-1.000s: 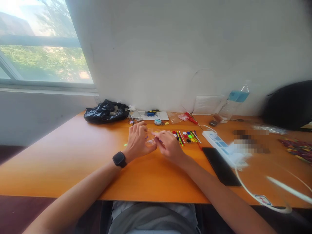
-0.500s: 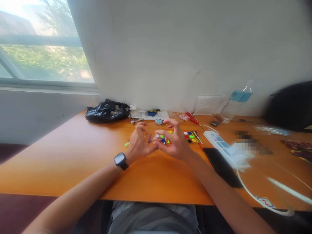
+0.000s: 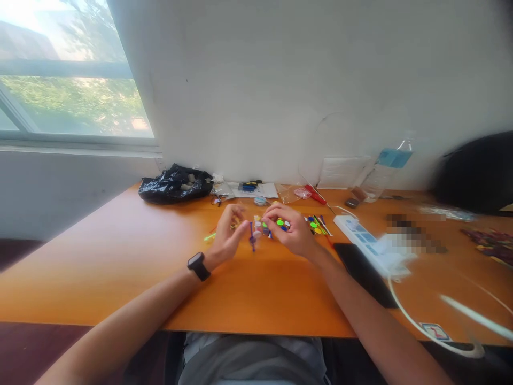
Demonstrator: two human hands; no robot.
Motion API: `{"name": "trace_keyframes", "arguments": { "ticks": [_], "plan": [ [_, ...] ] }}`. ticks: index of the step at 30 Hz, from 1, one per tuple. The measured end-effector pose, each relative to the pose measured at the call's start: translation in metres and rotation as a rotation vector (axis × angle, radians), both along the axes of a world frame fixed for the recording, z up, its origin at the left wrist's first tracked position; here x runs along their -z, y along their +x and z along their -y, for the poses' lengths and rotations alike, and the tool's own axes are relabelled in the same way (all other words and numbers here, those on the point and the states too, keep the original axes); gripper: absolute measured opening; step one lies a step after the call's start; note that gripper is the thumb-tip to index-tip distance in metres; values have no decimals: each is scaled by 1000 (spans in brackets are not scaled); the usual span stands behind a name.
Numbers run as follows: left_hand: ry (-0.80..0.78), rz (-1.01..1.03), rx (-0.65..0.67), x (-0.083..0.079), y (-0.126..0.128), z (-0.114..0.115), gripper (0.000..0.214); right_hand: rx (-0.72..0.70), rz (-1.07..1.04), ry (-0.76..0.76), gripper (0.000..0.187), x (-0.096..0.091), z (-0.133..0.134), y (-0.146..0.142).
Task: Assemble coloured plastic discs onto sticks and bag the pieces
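Note:
Both my hands meet over the middle of the orange table [image 3: 120, 267]. My left hand [image 3: 228, 238], with a black watch on the wrist, has its fingers curled toward a thin blue stick [image 3: 252, 239] that stands between the two hands. My right hand [image 3: 290, 230] is curled, fingertips pinching small coloured pieces [image 3: 266, 229] next to that stick. More coloured discs and sticks [image 3: 316, 224] lie on the table just right of my right hand. What exactly each hand grips is too small to make out.
A black plastic bag [image 3: 176, 183] lies at the back left by the wall. A white power strip [image 3: 360, 235], a black phone [image 3: 363, 272] and a white cable [image 3: 425, 326] sit to the right. A water bottle [image 3: 380, 174] and a dark bag [image 3: 476, 171] stand behind.
My right hand has turned from palm-up with spread fingers to curled down over the pieces. The blue stick now stands upright between my hands. My left hand has opened slightly.

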State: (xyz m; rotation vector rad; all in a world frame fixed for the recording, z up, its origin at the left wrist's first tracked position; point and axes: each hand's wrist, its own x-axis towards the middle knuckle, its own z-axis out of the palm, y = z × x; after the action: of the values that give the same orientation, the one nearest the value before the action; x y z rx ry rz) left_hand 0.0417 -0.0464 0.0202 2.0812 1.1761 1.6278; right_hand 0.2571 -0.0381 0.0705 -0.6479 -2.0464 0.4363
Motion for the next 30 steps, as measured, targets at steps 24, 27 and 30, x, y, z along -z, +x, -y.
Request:
{"name": "trace_keyframes", "arguments": {
  "ticks": [24,27,30],
  "plan": [
    [-145,346,173,4,-1,-10,59,-26,-119,-10,14,24,11,-18],
    [-114,384,129,2,0,-11,58,56,-216,23,13,29,11,-18],
    [-94,399,59,-1,-2,-13,53,5,-155,30,10,34,10,-19]
  ]
}}
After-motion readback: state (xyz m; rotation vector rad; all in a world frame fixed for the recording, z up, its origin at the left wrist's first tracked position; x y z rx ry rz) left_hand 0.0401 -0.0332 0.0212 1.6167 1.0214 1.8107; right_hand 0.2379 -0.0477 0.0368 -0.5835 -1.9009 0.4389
